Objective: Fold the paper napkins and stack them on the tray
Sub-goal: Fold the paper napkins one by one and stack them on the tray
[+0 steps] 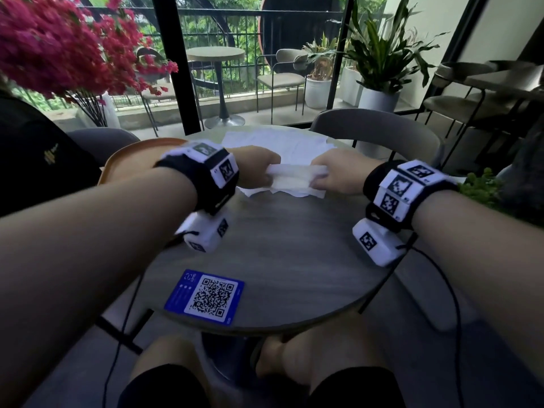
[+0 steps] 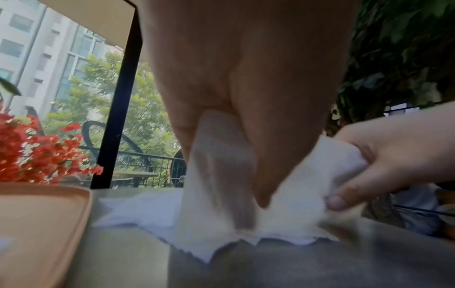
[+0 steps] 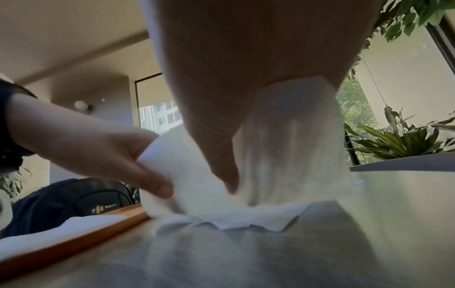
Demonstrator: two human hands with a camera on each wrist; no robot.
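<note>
A white paper napkin [image 1: 295, 178] is held folded between both hands just above the round table. My left hand [image 1: 259, 169] pinches its left end, and my right hand [image 1: 329, 175] pinches its right end. The left wrist view shows the napkin [image 2: 221, 175] bent over, with my left hand [image 2: 246, 136] gripping it and my right hand [image 2: 384, 159] pinching the other end. In the right wrist view the napkin [image 3: 290, 146] hangs under my right hand [image 3: 221, 136], with my left hand [image 3: 118, 155] on its far end. More unfolded napkins [image 1: 279, 144] lie behind. An orange tray [image 1: 129, 157] sits at the left.
A blue card with a QR code [image 1: 206, 295] lies near the table's front edge [image 1: 265, 328]. A folded white napkin [image 3: 61, 231] lies in the tray [image 3: 74, 245]. Red flowers [image 1: 59, 45] stand at the back left, a grey chair [image 1: 376, 128] behind the table, a dark bag [image 1: 38, 154] at the left.
</note>
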